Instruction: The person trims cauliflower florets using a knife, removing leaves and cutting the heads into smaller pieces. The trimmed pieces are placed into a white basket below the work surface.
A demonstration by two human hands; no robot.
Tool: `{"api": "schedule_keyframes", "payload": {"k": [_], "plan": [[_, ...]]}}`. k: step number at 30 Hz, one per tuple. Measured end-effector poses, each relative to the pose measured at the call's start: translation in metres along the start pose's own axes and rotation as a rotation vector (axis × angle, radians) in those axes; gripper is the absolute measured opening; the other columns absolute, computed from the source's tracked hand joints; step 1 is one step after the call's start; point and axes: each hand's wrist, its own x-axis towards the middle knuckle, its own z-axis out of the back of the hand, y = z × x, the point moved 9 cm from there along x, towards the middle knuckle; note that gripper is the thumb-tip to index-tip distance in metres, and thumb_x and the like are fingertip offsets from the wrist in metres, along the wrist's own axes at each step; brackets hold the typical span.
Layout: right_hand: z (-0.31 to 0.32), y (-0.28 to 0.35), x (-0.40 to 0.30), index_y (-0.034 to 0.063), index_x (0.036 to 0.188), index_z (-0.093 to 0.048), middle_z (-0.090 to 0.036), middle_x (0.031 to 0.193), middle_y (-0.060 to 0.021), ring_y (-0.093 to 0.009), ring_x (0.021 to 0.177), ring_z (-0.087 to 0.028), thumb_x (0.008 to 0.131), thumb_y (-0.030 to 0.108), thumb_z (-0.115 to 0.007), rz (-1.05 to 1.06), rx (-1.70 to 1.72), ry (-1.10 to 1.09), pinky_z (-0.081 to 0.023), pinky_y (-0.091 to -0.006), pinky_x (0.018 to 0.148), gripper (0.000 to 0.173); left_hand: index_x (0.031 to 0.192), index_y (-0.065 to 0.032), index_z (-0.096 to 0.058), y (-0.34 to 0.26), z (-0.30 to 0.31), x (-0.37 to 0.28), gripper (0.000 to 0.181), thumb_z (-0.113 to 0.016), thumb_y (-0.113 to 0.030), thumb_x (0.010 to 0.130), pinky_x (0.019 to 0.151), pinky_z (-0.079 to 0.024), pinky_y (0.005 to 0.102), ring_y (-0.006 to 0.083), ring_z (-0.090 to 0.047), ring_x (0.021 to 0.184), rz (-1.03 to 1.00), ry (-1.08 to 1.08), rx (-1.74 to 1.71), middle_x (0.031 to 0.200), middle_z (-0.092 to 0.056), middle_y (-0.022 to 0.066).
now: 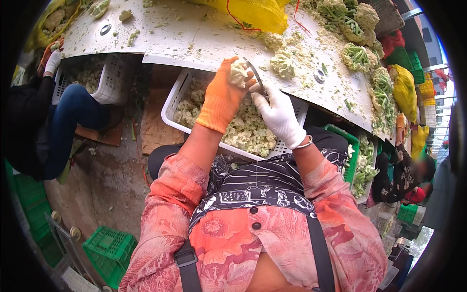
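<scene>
My left hand (224, 95), in an orange glove, holds a cauliflower piece (238, 73) above the near edge of the white table (164, 40). In a white glove, my right hand (278, 111) grips a knife with a dark, curved blade (254, 72), held upright close beside the piece. The knife's handle is mostly hidden in my fingers. Below both hands, a white plastic crate (171, 106) in front of my lap holds many cut cauliflower florets (251, 137). A trimmed cauliflower head (282, 65) lies on the table to the right of the knife.
Cauliflower heads (355, 56) and leafy stalks line the table's right side, near a yellow mesh bag (251, 12). A co-worker (73, 116) sits at the left by another white crate (109, 78); another person (401, 171) is at the right. Green crates (109, 252) stand on the floor.
</scene>
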Motion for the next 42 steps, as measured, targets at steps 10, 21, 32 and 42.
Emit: {"api": "schedule_keyframes", "payload": {"k": [10,21,32,42], "plan": [[-0.018,-0.008,-0.007,0.0063,0.108,-0.062,-0.07,0.088,-0.0184,-0.038,0.083,-0.07,0.097,0.019,-0.06,-0.005,-0.178,0.144,-0.055,-0.0436,0.073,0.017,0.128,-0.0016,-0.054,0.01,0.006,-0.006,0.052,-0.045,-0.049,0.107,0.093,-0.054,0.0471,0.0321,-0.064,0.097,0.134,0.037,0.011,0.112,-0.065,0.0185],[-0.054,-0.046,-0.007,0.0009,0.111,-0.056,-0.067,0.082,-0.022,-0.036,0.072,-0.066,0.1,0.025,-0.052,-0.244,-0.093,0.245,-0.052,-0.0461,0.068,0.027,0.126,0.0004,-0.055,0.017,0.029,-0.005,0.041,-0.065,-0.031,0.102,0.093,-0.055,0.0383,0.0248,-0.067,0.104,-0.047,0.023,0.328,0.118,-0.065,0.0127],[0.023,-0.106,-0.014,0.005,0.103,-0.066,-0.072,0.089,-0.0177,-0.035,0.084,-0.071,0.093,0.023,-0.062,-0.243,-0.189,-0.054,-0.055,-0.0411,0.078,0.021,0.151,-0.0018,-0.041,0.001,0.048,-0.009,0.063,-0.064,-0.015,0.094,0.104,-0.035,0.0335,0.0189,-0.049,0.128,-0.114,-0.329,0.696,0.144,-0.052,0.0129],[0.101,-0.186,0.066,0.0098,0.107,-0.069,-0.07,0.097,-0.02,-0.038,0.095,-0.068,0.087,0.03,-0.065,-0.199,-0.605,-0.423,-0.053,-0.0474,0.084,0.029,0.14,-0.0049,-0.053,0.03,0.023,-0.004,0.045,-0.06,-0.024,0.1,0.097,-0.046,0.0348,0.02,-0.058,0.117,0.104,-0.173,0.618,0.129,-0.061,0.0069]]}}
